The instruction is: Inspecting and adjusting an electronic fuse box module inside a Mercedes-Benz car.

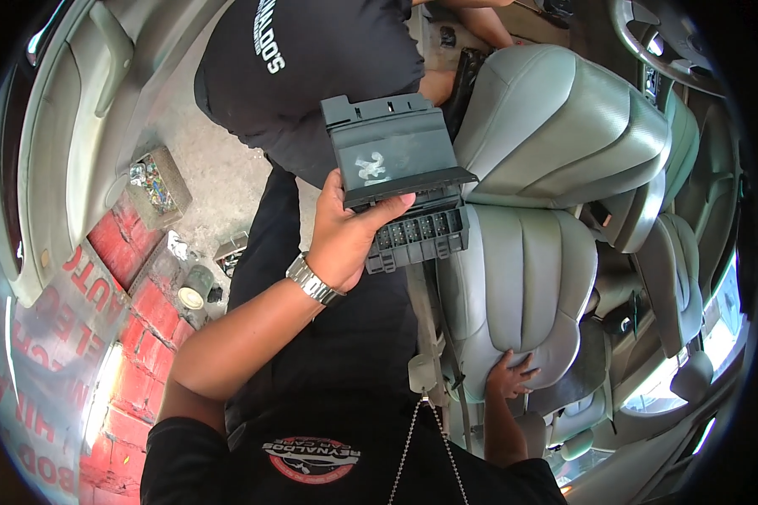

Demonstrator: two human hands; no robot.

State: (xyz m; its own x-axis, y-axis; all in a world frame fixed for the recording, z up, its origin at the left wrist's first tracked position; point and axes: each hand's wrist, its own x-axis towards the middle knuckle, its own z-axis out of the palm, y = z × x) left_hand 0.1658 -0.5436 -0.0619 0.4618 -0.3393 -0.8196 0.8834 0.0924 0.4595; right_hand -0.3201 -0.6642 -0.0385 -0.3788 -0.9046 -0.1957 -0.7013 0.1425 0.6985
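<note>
Here's the left hand (pixel 349 229), thumb in front, pinching a black plastic module (pixel 400 150) just left of the grey seat (pixel 522 273) in view! The right hand (pixel 510 376) lies spread on that seat's lower end, a likely brace. Doing this well, I'd say, means gripping casing only, thumb off the socket rows (pixel 417 229), box steady, clear of the co-worker (pixel 312 71) up and left of the seat

Can't see all of the left grip (pixel 347 239), partly lost behind the black module (pixel 404 151). Can't get the whole steering wheel (pixel 634 47) or co-worker (pixel 328 71) either, chopped by the top edge. Can't ID the bits (pixel 151 184) in that open box (pixel 175 178), way too tiny.
</note>
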